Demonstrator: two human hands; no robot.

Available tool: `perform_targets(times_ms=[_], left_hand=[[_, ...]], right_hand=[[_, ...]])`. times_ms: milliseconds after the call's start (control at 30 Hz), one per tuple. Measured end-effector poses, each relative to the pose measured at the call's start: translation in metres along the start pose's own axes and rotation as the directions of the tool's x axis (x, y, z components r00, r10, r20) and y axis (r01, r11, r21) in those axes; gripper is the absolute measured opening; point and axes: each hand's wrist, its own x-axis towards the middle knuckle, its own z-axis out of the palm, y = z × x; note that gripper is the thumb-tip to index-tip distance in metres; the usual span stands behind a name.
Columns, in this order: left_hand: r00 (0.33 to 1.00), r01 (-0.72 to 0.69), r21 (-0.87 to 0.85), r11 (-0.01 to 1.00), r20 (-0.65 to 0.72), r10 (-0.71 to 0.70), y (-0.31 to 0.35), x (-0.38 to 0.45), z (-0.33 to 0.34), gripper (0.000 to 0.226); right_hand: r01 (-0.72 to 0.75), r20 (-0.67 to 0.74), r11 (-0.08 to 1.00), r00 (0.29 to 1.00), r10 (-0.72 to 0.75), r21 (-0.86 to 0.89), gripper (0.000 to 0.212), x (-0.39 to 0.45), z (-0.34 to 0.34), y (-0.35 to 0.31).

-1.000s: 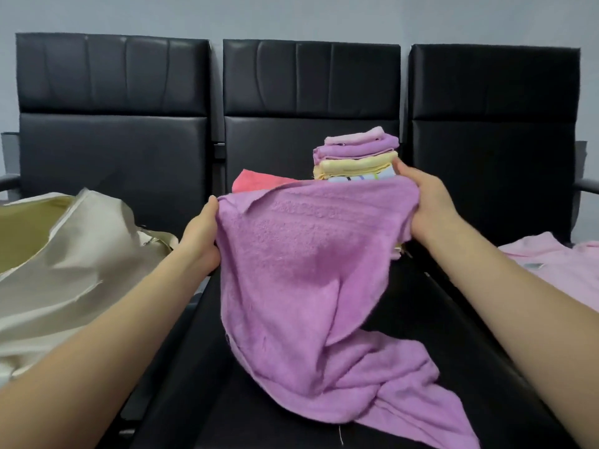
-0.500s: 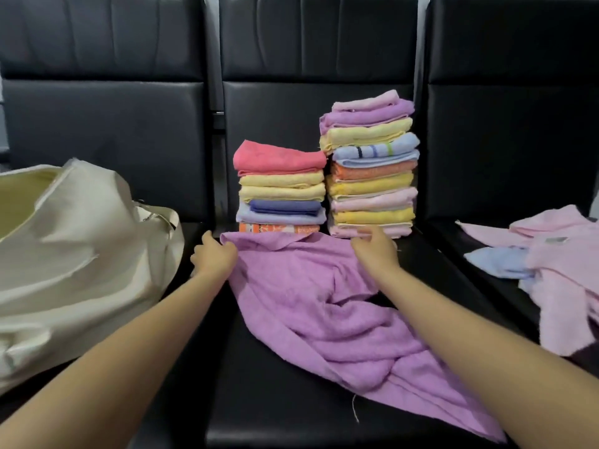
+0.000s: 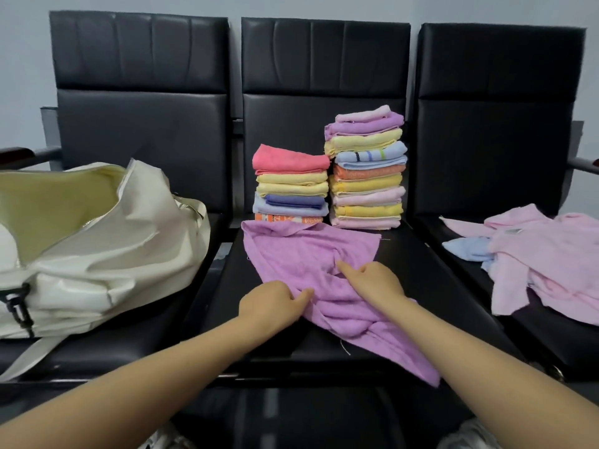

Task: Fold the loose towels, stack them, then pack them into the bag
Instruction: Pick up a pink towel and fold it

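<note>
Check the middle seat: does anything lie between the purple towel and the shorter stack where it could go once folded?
Nothing visible does. The purple towel lies right in front of the shorter stack, its far edge reaching the stack's base. Both hands, left and right, rest on it.

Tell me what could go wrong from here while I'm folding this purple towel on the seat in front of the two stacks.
The purple towel lies bunched and skewed, one corner hanging off the seat's front edge; folded like this it may come out lopsided. Its far edge touches the short stack, so a tug by your left hand or right hand could drag the bottom towel. The tall stack looks uneven and could topple if bumped.
</note>
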Motion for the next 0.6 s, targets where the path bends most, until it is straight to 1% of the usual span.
perform_targets(times_ms=[67, 133, 233, 267, 300, 333, 400, 467, 500, 533, 600], left_hand=[[1.0, 0.02, -0.127, 0.992, 0.025, -0.017, 0.006, 0.006, 0.001, 0.062], [0.998, 0.039, -0.24, 0.97, 0.056, -0.026, 0.01, 0.012, 0.005, 0.05], [0.995, 0.09, -0.405, 0.91, 0.085, -0.061, 0.013, 0.023, 0.011, 0.039], [0.993, 0.111, -0.504, 0.857, 0.096, -0.073, 0.014, 0.025, 0.01, 0.036], [0.99, 0.139, -0.617, 0.774, 0.117, -0.085, 0.015, 0.029, 0.009, 0.033], [0.985, 0.168, -0.722, 0.672, 0.144, -0.093, 0.017, 0.03, 0.007, 0.028], [0.971, 0.236, -0.864, 0.445, 0.222, -0.083, 0.018, 0.034, 0.004, 0.014], [0.962, 0.271, -0.925, 0.268, 0.253, -0.099, 0.015, 0.038, -0.001, 0.039], [0.964, 0.263, -0.939, 0.224, 0.243, -0.112, 0.012, 0.041, -0.003, 0.049], [0.968, 0.242, -0.948, 0.205, 0.22, -0.124, 0.011, 0.043, -0.007, 0.05], [0.97, 0.222, -0.957, 0.187, 0.196, -0.146, 0.007, 0.048, -0.012, 0.04]], right_hand=[[-0.047, 0.043, 0.994, 0.998, 0.043, 0.098, 0.058, -0.004, 0.006, -0.006], [-0.086, 0.095, 0.978, 0.993, 0.069, 0.192, 0.052, 0.0, 0.012, -0.012], [-0.172, 0.171, 0.925, 0.978, 0.119, 0.338, 0.045, 0.001, 0.014, -0.024], [-0.231, 0.202, 0.884, 0.966, 0.16, 0.406, 0.044, 0.003, 0.014, -0.027], [-0.284, 0.228, 0.838, 0.954, 0.196, 0.466, 0.043, 0.006, 0.014, -0.028], [-0.343, 0.272, 0.801, 0.933, 0.234, 0.49, 0.044, 0.01, 0.015, -0.029], [-0.398, 0.324, 0.758, 0.911, 0.257, 0.517, 0.044, 0.011, 0.016, -0.033], [-0.428, 0.343, 0.681, 0.901, 0.267, 0.594, 0.047, 0.015, 0.018, -0.036], [-0.43, 0.35, 0.642, 0.901, 0.257, 0.634, 0.047, 0.017, 0.019, -0.039], [-0.412, 0.339, 0.621, 0.91, 0.24, 0.667, 0.041, 0.018, 0.02, -0.04], [-0.397, 0.355, 0.607, 0.914, 0.195, 0.689, 0.021, 0.015, 0.02, -0.043]])
